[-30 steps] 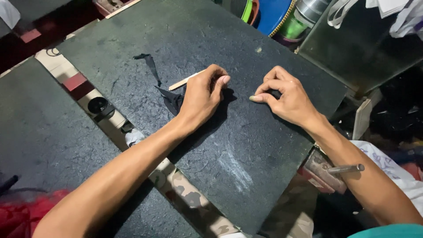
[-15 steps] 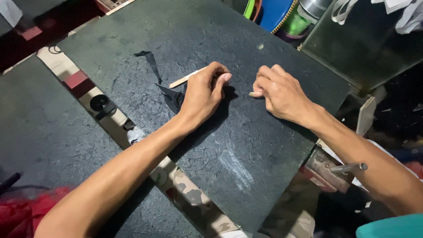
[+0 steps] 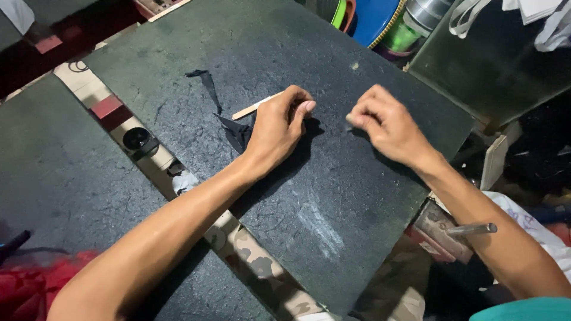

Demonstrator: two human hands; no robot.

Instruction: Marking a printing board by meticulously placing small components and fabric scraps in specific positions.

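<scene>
My left hand rests on a dark stone slab and grips a thin pale wooden stick that points up and left. Under its heel lies a black scrap of material. Further up the slab, a narrow black strip lies apart from both hands. My right hand sits a little to the right, with its fingers curled together and the tips pressed to the slab. Nothing shows between those fingers.
A second dark slab lies at the left across a gap holding a small black round cap. Blue and green containers stand at the back. A metal rod sticks out at the right edge, and red cloth lies at bottom left.
My right hand has slid a little toward the left hand and its fingers have curled in tighter. The left hand stays put on the stick and the scrap.
</scene>
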